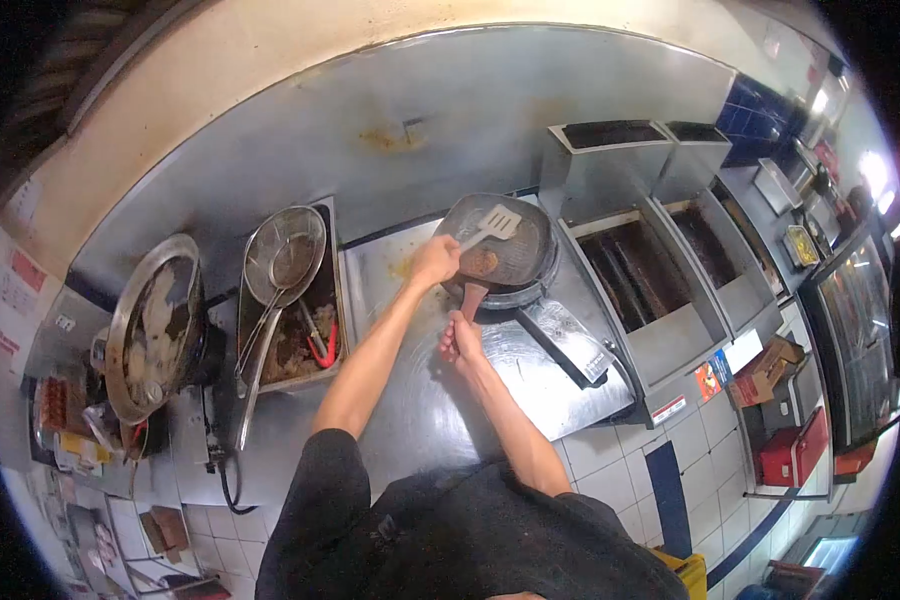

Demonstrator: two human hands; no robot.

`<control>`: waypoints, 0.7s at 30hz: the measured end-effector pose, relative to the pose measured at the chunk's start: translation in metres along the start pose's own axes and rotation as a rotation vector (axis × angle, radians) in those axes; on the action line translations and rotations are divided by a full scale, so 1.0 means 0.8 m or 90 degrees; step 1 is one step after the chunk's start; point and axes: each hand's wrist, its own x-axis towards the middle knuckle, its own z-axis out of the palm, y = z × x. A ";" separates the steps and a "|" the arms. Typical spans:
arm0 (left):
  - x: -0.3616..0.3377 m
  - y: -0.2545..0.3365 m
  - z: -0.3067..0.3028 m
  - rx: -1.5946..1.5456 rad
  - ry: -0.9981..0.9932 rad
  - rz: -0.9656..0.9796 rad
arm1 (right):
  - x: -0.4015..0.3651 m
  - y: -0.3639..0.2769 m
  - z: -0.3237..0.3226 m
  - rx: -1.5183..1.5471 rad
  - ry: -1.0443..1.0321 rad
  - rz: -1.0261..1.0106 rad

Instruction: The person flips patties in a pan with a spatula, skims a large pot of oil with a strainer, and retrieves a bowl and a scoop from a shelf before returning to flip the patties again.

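My left hand (pixel 436 262) is closed around the handle of a slotted spatula (pixel 499 222), whose pale head lies over the far part of a dark square grill pan (pixel 526 252). A browned patty (pixel 481 263) sits in the pan near my left fingers. Below it, my right hand (pixel 462 338) grips the pan's brownish handle (pixel 473 300), which points toward me. The pan is over a round black burner (pixel 523 296) on the steel counter.
Left of my arms, two strainers (pixel 286 250) rest across a rectangular fryer well (pixel 288 378) with red-handled tongs (pixel 322 348). A wide metal pan (pixel 154 330) stands farther left. To the right are a control panel (pixel 568 345) and steel fryers (pixel 642 270).
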 end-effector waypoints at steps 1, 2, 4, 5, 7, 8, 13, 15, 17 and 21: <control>0.000 -0.002 -0.003 -0.030 0.000 -0.012 | -0.001 0.001 0.001 0.009 0.009 -0.005; -0.006 -0.004 -0.006 -0.032 0.002 -0.016 | 0.000 0.002 0.001 0.019 0.017 -0.014; -0.009 -0.008 -0.020 -0.075 -0.005 -0.010 | -0.001 0.001 0.001 0.014 0.012 -0.014; -0.016 -0.011 -0.029 -0.054 0.013 0.003 | -0.002 0.000 0.000 0.013 0.012 -0.010; -0.035 0.003 -0.067 0.021 -0.012 0.001 | 0.002 -0.002 -0.002 0.022 0.008 -0.010; -0.045 0.013 -0.086 0.090 -0.029 -0.016 | 0.002 0.002 -0.003 0.016 0.000 0.001; -0.031 0.027 -0.117 0.143 -0.084 -0.071 | 0.002 0.001 -0.003 0.018 -0.004 -0.013; -0.013 0.027 -0.100 0.148 -0.076 -0.060 | -0.002 0.000 -0.003 0.004 -0.014 0.005; -0.006 0.028 -0.080 0.114 -0.064 -0.031 | 0.000 -0.001 -0.001 0.012 -0.014 0.005; 0.003 0.035 -0.068 0.095 -0.037 0.013 | -0.004 -0.007 -0.004 -0.014 -0.024 0.008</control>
